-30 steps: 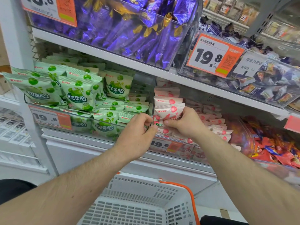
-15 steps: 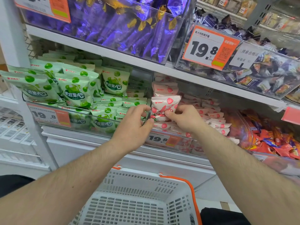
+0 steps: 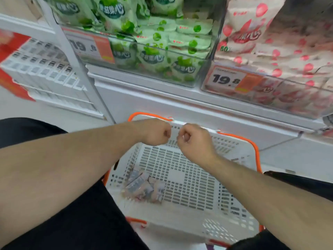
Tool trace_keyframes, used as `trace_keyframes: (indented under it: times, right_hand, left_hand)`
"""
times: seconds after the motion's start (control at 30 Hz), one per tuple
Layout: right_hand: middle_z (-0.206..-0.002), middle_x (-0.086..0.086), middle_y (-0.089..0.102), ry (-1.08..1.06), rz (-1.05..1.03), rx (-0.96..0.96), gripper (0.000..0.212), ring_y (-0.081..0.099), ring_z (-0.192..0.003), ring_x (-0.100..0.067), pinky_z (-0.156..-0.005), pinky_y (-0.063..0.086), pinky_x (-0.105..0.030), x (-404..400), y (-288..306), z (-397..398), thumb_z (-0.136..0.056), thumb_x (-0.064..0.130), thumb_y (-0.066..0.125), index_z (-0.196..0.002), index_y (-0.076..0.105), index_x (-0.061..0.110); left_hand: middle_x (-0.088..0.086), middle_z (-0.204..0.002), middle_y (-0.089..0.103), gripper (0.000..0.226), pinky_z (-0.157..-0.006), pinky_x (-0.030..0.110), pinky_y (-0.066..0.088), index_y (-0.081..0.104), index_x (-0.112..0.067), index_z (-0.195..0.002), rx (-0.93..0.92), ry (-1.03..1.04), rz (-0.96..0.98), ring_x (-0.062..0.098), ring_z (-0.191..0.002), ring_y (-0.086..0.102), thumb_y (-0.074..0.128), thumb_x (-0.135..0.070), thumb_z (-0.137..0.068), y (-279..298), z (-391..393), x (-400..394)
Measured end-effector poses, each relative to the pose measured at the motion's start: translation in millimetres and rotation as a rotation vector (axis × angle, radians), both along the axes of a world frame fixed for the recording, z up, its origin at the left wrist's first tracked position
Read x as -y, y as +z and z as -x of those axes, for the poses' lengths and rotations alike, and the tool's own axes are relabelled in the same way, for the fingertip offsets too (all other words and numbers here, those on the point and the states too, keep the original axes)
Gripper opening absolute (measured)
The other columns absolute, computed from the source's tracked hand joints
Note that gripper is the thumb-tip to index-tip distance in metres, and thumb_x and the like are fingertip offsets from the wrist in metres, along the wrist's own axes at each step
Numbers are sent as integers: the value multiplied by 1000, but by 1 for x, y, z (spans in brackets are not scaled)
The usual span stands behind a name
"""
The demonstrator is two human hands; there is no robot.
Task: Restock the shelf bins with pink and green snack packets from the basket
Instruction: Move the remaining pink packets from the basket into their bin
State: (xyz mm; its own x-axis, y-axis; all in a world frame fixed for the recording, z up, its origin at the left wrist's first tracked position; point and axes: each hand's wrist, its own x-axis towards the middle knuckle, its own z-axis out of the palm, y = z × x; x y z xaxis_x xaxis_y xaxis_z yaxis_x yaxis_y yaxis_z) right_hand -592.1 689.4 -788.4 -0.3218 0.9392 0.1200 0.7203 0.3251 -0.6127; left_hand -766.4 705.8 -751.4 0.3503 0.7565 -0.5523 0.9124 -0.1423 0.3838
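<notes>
My left hand [image 3: 155, 132] and my right hand [image 3: 193, 141] hover side by side above the far rim of the white basket [image 3: 234, 177]. Both have curled fingers and hold nothing. Several snack packets [image 3: 144, 187] lie face down in the basket's near left corner. Above, a clear bin holds green packets [image 3: 153, 51]. To its right, another clear bin holds pink packets [image 3: 281, 56], with one pink packet [image 3: 246, 24] standing upright at its left front.
Orange handles [image 3: 255, 152] frame the basket rim. Price tags reading 19.8 [image 3: 227, 80] hang on the bin fronts. A white shelf ledge [image 3: 162, 98] runs under the bins. A white rack [image 3: 45, 69] stands at left. Black trousers [image 3: 72, 222] flank the basket.
Both hands let go of the pink packet in the bin and came down to the basket. The view tilted down from the shelves to the basket.
</notes>
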Motion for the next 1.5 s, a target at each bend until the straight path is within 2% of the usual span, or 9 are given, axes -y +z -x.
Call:
trace_keyframes:
  times: [0.13,0.27,0.57,0.8,1.2,1.23,1.27,1.37,1.5]
  right_hand:
    - [-94,-1,65,214,582,322,16,62,-90,-21,-77,51,-33,20,-92,25,-91,19,60,-105,66,13]
    - [-139,-8,50,269,998,392,63,53,-121,-25,-87,46,-30,28,-142,59,-88,31,69,-142,42,11]
    - [-143,-9,42,216,1250,294,127,50,-123,-26,-94,51,-38,50,-202,118,-61,15,89,-154,3,20]
    - [-58,18,65,19,1071,238,8,59,-48,3,-44,49,-18,62,-188,82,-71,18,69,-71,66,26]
    - [-64,7,44,-202,779,306,36,46,-57,-11,-47,31,-24,24,-135,-21,-81,29,70,-65,39,23]
    - [-64,8,41,-197,731,285,39,46,-60,-14,-47,28,-24,19,-126,-26,-82,31,71,-65,36,24]
    - [-66,8,40,-188,680,265,39,47,-66,-17,-48,27,-24,15,-114,-29,-82,34,72,-67,36,25]
    - [-73,5,49,-104,501,264,29,52,-74,-22,-54,35,-31,1,-73,-35,-83,39,72,-74,48,26]
    - [-96,1,61,-28,117,247,35,61,-86,-23,-71,47,-33,-7,-20,-39,-78,34,77,-109,67,21]
  left_hand:
    - [9,-86,44,7,-66,33,35,47,-18,-89,-179,-92,260,18,-65,34,44,-19,-96,-46,15,10]
    - [6,-100,43,9,-75,34,36,46,-19,-99,-212,-71,334,19,-84,39,44,-27,-101,-53,23,-2]
    - [8,-104,61,15,-67,29,42,47,-15,-99,-102,65,264,21,-84,52,44,-30,-100,-30,22,-19]
    - [10,-126,59,35,-71,27,40,56,-7,-121,-168,17,353,21,-94,51,40,-32,-102,-24,15,-13]
    - [3,-88,44,18,-68,31,38,35,-19,-91,-83,75,325,19,-70,40,43,-33,-100,-19,-3,-6]
    - [3,-84,47,30,-69,32,42,55,-10,-91,-50,142,348,19,-68,43,42,-36,-100,-14,-6,-5]
    - [5,-88,51,50,-74,35,48,51,6,-120,-16,244,387,20,-72,50,41,-39,-101,-11,-10,-5]
    - [18,-142,43,64,-96,51,48,32,-19,-149,218,646,600,37,-118,55,41,-56,-97,2,-23,1]
    - [29,-154,23,101,-103,63,37,7,-14,-155,556,1047,926,50,-131,41,47,-74,-84,4,-38,-3]
